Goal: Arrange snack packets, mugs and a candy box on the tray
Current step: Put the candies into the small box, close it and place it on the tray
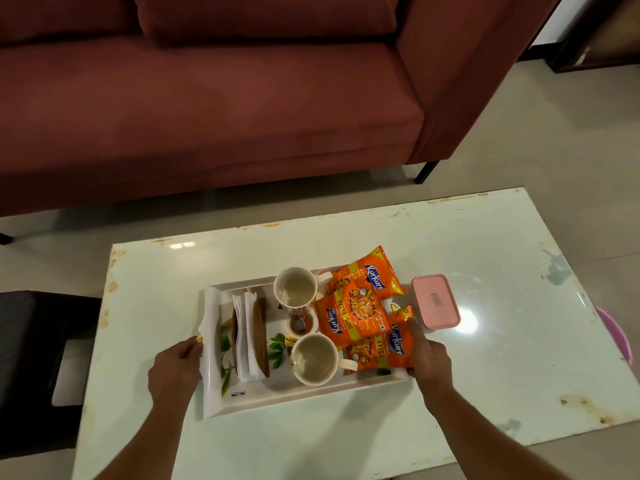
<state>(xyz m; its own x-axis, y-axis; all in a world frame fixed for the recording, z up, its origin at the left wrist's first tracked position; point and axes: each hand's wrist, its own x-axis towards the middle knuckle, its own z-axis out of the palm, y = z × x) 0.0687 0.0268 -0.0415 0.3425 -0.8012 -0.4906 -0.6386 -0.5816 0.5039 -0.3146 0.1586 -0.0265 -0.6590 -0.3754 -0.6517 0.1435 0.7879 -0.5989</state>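
A white tray [277,398] lies on the pale table [346,441]. On it stand two cream mugs, one at the back [295,287] and one at the front [314,359], with a small bowl [300,323] between them. Three orange snack packets [353,315] overlap at the tray's right side. A napkin holder [250,336] with white napkins stands at the left. The pink candy box [435,305] sits on the table just right of the tray. My left hand [176,367] grips the tray's left edge. My right hand [427,355] grips the tray's right edge, thumb on the nearest packet.
A dark red sofa [207,98] stands beyond the table across a strip of floor. A dark stool [31,358] sits to the left of the table. A purple object [614,334] shows past the table's right edge.
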